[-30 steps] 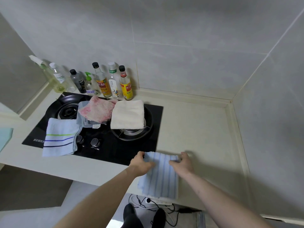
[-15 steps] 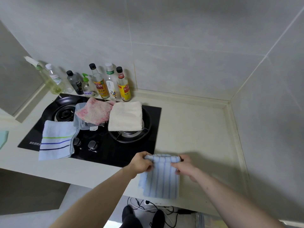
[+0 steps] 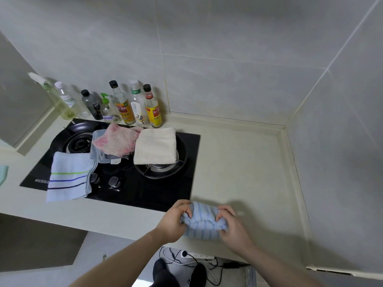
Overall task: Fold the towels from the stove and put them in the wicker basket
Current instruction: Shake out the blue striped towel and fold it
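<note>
Both hands, left hand (image 3: 173, 221) and right hand (image 3: 232, 224), pinch the blue striped towel (image 3: 202, 222) at its ends on the near surface (image 3: 238, 172), each grip curled to double the cloth over.

Single head-worn wide-angle view; looks forward and steeply down from above the counter (image 3: 238, 168) edge, facing a tiled wall corner; strong wide-angle bend at the borders; both forearms enter from the bottom edge, hands close under the lens; stove (image 3: 132, 183) sits left of centre, farther off; row of bottles (image 3: 132, 104) against the back wall is the farthest thing; floor and the person's feet show at the very bottom; no second view to overlap.
</note>
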Action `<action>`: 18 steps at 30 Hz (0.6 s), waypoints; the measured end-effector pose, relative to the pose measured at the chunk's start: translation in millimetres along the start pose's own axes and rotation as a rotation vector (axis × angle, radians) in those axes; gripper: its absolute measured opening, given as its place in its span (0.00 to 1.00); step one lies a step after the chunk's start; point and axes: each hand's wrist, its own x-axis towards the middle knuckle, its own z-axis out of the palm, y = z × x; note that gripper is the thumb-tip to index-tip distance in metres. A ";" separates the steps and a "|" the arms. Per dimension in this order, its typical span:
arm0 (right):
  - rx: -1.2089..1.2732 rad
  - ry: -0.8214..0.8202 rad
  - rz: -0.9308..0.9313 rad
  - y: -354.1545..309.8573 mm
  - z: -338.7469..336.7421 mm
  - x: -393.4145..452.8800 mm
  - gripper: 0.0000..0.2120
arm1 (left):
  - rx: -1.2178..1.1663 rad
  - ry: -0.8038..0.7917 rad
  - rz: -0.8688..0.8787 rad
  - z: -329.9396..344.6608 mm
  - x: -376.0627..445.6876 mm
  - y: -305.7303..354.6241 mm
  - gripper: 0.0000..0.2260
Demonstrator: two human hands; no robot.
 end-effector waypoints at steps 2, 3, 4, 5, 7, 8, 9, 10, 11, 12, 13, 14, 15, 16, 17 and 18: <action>-0.043 -0.037 0.015 3.9 7.3 -6.8 0.15 | 0.111 -0.063 0.008 4.3 -5.0 -4.4 0.17; -0.065 -0.056 0.019 4.9 10.0 -9.8 0.12 | 0.160 -0.089 0.007 5.9 -7.8 -4.4 0.16; -0.078 -0.071 0.022 6.0 12.4 -11.8 0.09 | 0.181 -0.110 0.012 8.0 -10.0 -5.8 0.14; -0.080 -0.077 0.032 6.4 14.1 -12.8 0.06 | 0.192 -0.121 0.007 9.0 -12.8 -5.1 0.11; -0.023 -0.008 0.048 3.0 17.2 -12.4 0.05 | 0.169 -0.113 -0.042 9.1 -16.5 -2.0 0.09; 0.033 0.051 0.080 0.5 17.1 -10.9 0.07 | 0.118 -0.085 -0.094 9.7 -16.7 -0.9 0.14; 0.099 0.101 0.142 -3.2 16.2 -8.2 0.09 | 0.056 -0.047 -0.156 10.0 -15.6 2.8 0.16; 0.156 0.135 0.214 -6.2 16.3 -4.5 0.09 | 0.009 -0.013 -0.204 10.6 -13.3 6.5 0.16; 0.198 0.156 0.277 -8.8 16.2 -1.7 0.08 | 0.005 0.013 -0.242 11.5 -10.3 10.5 0.15; 0.229 0.155 0.344 -10.5 16.6 0.7 0.11 | 0.023 0.036 -0.280 13.2 -6.1 12.9 0.15; 0.251 0.139 0.403 -9.4 18.7 3.0 0.19 | 0.029 0.061 -0.321 14.5 -2.5 16.1 0.18; 0.272 0.114 0.450 -8.4 20.6 5.8 0.28 | 0.029 0.083 -0.365 15.4 0.2 18.9 0.22; 0.305 0.068 0.497 -7.3 21.8 7.5 0.34 | 0.012 0.097 -0.413 15.5 2.1 21.6 0.28; 0.352 0.021 0.520 -8.1 22.3 7.8 0.34 | -0.025 0.087 -0.464 15.6 3.8 22.4 0.34; 0.407 -0.028 0.538 -10.0 20.8 6.8 0.27 | -0.078 0.061 -0.502 14.7 4.3 23.7 0.37; 0.442 -0.081 0.545 -14.5 18.4 6.1 0.21 | -0.127 0.029 -0.526 13.1 3.2 24.2 0.39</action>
